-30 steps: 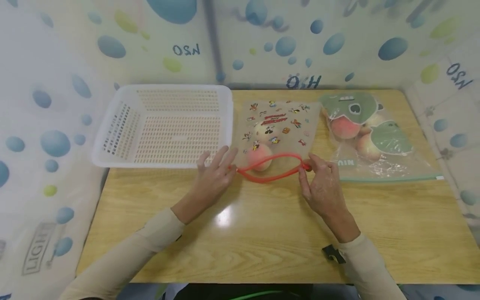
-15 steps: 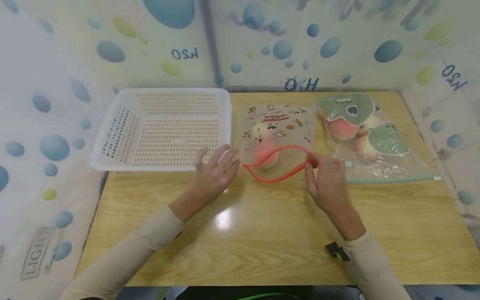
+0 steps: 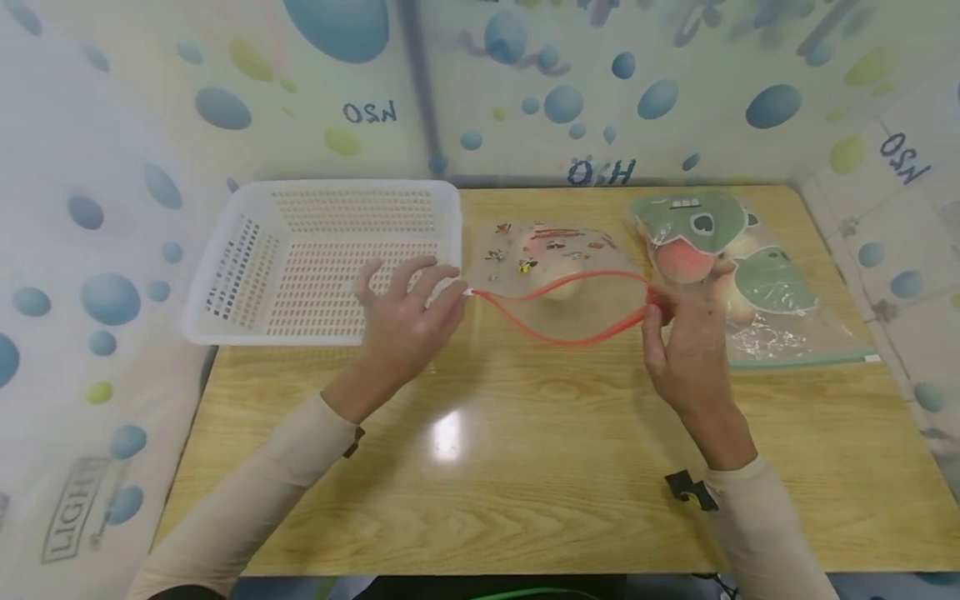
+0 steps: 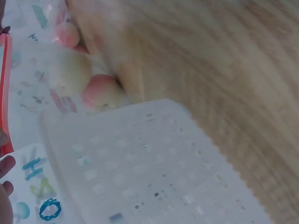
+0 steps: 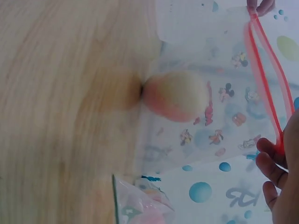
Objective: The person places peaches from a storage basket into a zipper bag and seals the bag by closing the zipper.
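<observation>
A clear zip bag (image 3: 487, 258) with a red-edged mouth and small cartoon prints hangs between my hands, its mouth spread apart. Peaches (image 4: 102, 91) lie inside it, blurred by the film in the head view. My left hand (image 3: 408, 321) pinches the left end of the red zip, its other fingers spread over the basket's near right corner. At the opposite end of the zip, my right hand (image 3: 692, 367) grips the red edge between thumb and fingers. In the right wrist view the bag's red zip (image 5: 267, 84) runs from one hand to the other.
A white plastic basket (image 3: 453, 225) with slotted walls stands at the left on the wooden table (image 3: 525, 492). Right of the held bag lies a second clear zip bag (image 3: 795, 337) with green dinosaur prints and several peaches inside. A patterned sheet (image 3: 525, 67) backs the table.
Both hands have risen and moved apart, the left toward the basket and the right toward the dinosaur bag. The red-edged mouth has come up and stretched wider, with the bag's body tilting.
</observation>
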`<action>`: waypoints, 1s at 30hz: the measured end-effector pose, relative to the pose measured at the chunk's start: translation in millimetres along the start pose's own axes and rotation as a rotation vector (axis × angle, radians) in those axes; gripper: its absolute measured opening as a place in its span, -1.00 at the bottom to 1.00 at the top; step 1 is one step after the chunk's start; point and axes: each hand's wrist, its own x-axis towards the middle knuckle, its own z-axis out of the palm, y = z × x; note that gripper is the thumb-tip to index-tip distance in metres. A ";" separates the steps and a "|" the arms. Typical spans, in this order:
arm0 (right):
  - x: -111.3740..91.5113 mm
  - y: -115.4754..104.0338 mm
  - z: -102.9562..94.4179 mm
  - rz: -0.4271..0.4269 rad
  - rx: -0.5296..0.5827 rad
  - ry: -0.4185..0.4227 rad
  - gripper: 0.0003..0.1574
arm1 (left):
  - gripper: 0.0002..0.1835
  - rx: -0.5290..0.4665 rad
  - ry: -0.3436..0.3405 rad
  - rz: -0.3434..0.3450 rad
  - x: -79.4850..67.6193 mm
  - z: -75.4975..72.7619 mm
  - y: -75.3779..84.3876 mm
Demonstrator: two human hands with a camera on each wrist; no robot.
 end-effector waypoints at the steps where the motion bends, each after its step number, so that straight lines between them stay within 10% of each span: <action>1: 1.5 0.5 -2.2 0.003 0.001 0.008 -0.61 | -0.92 -0.003 0.005 -0.012 2.6 -1.6 -1.1; 30: 9.3 21.0 -27.4 0.161 -0.062 0.009 -0.69 | -0.91 -0.143 0.092 0.029 5.9 -10.0 13.1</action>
